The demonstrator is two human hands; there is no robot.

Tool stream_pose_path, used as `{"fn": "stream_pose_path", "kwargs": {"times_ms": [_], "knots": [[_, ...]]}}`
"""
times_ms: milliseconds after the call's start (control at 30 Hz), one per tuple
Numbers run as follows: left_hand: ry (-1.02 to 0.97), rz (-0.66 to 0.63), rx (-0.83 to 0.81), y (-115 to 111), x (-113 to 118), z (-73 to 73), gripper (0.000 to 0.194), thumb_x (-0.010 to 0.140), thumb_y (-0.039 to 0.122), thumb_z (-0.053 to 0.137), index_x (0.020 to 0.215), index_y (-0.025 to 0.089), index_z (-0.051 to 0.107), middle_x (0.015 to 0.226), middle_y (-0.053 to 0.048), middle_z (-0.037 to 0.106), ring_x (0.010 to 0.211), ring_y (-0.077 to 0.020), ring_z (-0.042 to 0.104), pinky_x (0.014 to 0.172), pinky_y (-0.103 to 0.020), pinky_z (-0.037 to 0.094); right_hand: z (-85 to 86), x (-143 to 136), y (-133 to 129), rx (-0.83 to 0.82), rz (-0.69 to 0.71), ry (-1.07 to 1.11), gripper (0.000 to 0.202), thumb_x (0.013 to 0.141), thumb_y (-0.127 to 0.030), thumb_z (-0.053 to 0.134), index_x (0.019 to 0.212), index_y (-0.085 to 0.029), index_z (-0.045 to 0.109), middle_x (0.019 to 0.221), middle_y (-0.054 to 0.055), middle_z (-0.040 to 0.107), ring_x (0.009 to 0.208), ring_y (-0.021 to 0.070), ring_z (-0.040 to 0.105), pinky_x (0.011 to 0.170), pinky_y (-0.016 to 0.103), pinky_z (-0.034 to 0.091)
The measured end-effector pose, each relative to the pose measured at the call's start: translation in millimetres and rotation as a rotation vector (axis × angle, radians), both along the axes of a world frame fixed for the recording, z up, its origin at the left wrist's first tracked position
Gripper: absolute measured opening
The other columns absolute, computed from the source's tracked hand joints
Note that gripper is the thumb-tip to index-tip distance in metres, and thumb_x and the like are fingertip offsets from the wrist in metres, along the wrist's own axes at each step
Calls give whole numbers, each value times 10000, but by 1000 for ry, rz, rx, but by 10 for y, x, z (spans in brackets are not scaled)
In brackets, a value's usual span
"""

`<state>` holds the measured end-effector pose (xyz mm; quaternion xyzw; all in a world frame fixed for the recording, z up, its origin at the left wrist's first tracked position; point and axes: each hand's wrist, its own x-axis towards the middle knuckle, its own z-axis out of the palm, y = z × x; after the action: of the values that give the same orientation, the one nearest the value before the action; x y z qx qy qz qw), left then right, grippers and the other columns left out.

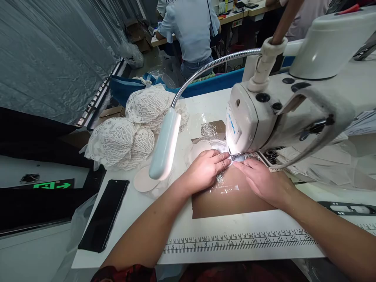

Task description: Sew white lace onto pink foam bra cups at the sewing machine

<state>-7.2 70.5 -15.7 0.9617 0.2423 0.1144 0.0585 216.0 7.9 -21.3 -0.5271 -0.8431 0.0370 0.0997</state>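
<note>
Under the head of a white sewing machine [242, 121], a piece of pale lace fabric [200, 148] lies at the needle area, lit brightly. My left hand [205, 170] presses on this fabric just left of the needle, its fingers close together and bent down onto the cloth. From the other side my right hand [264, 180] has its fingertips on the fabric right by the presser foot, thumb and index finger drawn together. The two hands' fingertips almost meet. Beneath them is a brown sheet [229, 205] taped to the white table. The needle tip is hard to make out.
A bendable lamp [165, 145] hangs left of the machine. Stacked white lace cups [110, 143] stand behind a beige oval pad [144, 179]. A black phone [104, 215] lies at the left edge, a printed ruler [235, 242] along the front. Another person [190, 35] sits beyond.
</note>
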Motion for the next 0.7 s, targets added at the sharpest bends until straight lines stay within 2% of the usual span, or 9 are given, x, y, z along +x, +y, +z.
{"fn": "stream_pose_path", "kwargs": {"times_ms": [200,467,567,700], "knots": [[-22,33,16,47,1,-13,400,877,102,485,1260,127,599,1223,-135,647,1038,-263,552,827,-401,481,-110,55,-36,6,-34,84,441,877,-171,441,1262,-290,620,1036,70,674,883,211,593,731,313,437],[23,72,22,30,13,37,391,891,136,483,1267,148,587,1236,-130,635,1149,-285,515,897,-426,463,-175,45,-42,84,-30,88,448,862,-145,435,1248,-271,622,919,62,679,786,196,588,695,311,437],[77,134,28,-21,23,108,383,902,156,467,1266,137,584,1276,-145,607,1175,-298,507,931,-452,450,-155,31,-49,125,-59,81,438,863,-142,422,1216,-275,645,903,57,686,759,187,587,666,299,425],[175,213,-14,-168,32,255,344,915,240,474,1198,106,617,1262,-153,606,1017,-279,575,846,-415,501,-49,42,-47,128,-3,96,426,872,-156,405,1194,-272,659,867,45,687,733,174,582,612,278,401]]}}
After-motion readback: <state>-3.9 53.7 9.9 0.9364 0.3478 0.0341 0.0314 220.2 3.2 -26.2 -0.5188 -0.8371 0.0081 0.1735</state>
